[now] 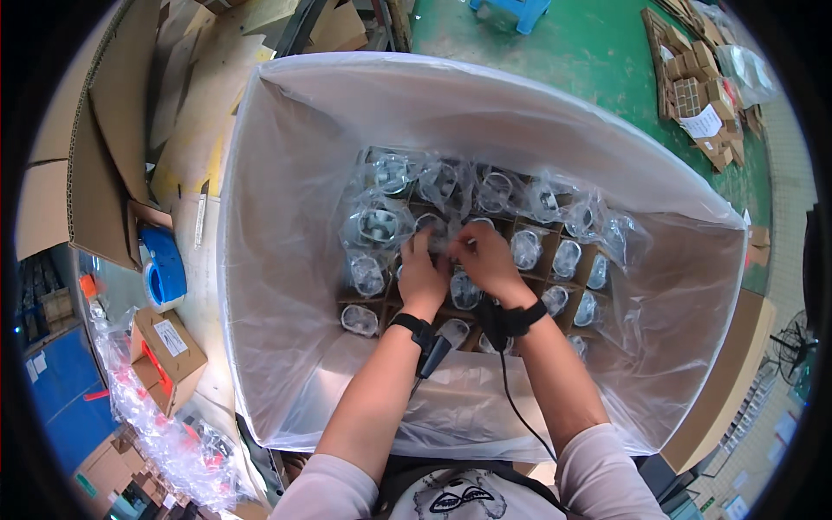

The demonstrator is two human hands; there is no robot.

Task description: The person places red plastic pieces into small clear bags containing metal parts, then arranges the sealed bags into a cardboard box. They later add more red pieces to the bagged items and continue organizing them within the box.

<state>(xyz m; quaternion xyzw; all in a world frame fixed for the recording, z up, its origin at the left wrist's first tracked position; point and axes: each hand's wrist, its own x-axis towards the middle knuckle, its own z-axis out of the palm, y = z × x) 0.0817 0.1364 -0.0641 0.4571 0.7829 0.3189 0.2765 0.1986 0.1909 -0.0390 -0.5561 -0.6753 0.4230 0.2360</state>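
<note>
Both my hands are down inside a large carton lined with a translucent plastic sheet (pixel 286 225). My left hand (pixel 422 276) has its fingers bent around the clear plastic bag (pixel 433 230) of a shiny metal part in the middle of the carton. Just beside it, my right hand (pixel 488 264) is closed, its fingertips pinched at the same bag; the exact grip is partly hidden. Around them, several bagged round metal parts (pixel 377 225) stand in the cells of a cardboard divider (pixel 542 269). Loose bag tops cover the far rows. Black straps with small devices circle both wrists.
Left of the carton, a worktable (pixel 195 286) carries a utility knife (pixel 202 214), a blue tape dispenser (pixel 163 269) and a small cardboard box (pixel 169 360). A pallet of boxes (pixel 702 95) and a blue stool (pixel 513 12) stand on the green floor. A cable hangs from my right wrist.
</note>
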